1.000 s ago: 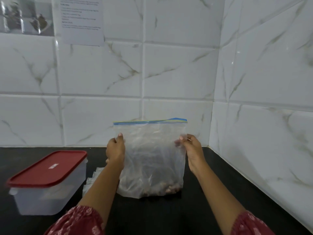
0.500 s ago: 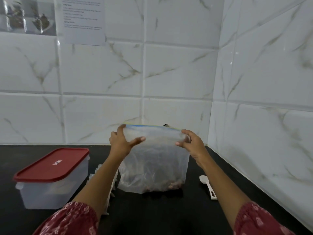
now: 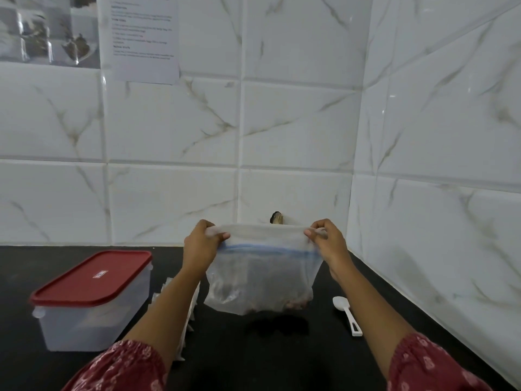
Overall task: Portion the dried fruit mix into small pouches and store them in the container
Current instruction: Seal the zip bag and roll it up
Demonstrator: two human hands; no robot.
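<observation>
The left hand (image 3: pixel 201 246) and right hand (image 3: pixel 327 244), each grip pinched tight on one end of the rim, held the fruit-mix bag (image 3: pixel 262 280) with its mouth stretched side to side over the tabletop (image 3: pixel 253 356), the spoon (image 3: pixel 346 313) lying nearer the right.

zip bag (image 3: pixel 262 280) mouth opened, top folded down

The print on the sheet (image 3: pixel 143 38) is too blurred to read, and the top edge cuts it off; the photo page (image 3: pixel 48 29) beside it runs out at the corner; my left arm (image 3: pixel 172 306) hides most of the pouches (image 3: pixel 159 294); the dried fruit (image 3: pixel 293 304) shows only dimly through the cloudy bag (image 3: pixel 262 277); the lid label (image 3: pixel 100 274) is too small to read; I cannot tell what the dark thing (image 3: pixel 276 217) behind the bag's rim is.
</observation>
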